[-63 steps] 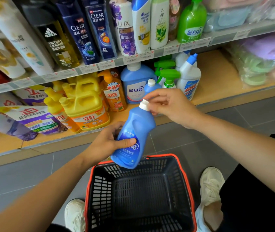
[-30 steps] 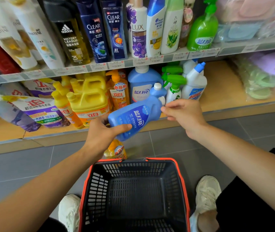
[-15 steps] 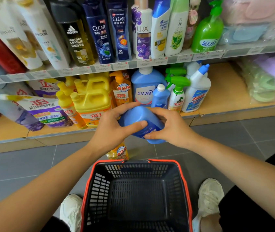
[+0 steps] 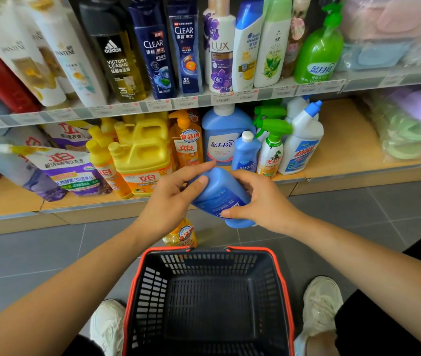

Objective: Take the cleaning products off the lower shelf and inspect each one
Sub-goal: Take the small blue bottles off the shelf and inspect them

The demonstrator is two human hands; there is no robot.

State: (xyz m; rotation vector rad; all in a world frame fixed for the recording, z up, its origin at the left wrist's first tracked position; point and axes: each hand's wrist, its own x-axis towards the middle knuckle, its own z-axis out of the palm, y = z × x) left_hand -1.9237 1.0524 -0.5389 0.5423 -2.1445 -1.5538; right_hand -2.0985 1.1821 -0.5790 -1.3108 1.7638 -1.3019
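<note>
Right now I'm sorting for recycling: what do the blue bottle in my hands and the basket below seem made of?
The blue bottle looks like opaque plastic: smooth, with a soft sheen and a printed label. The shopping basket is likely rigid moulded plastic: matte dark slotted walls, red rim.

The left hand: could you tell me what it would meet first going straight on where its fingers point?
Probably the small blue white-capped bottle on the wooden lower shelf, though depth is unclear; the left hand grips a blue plastic bottle.
</note>
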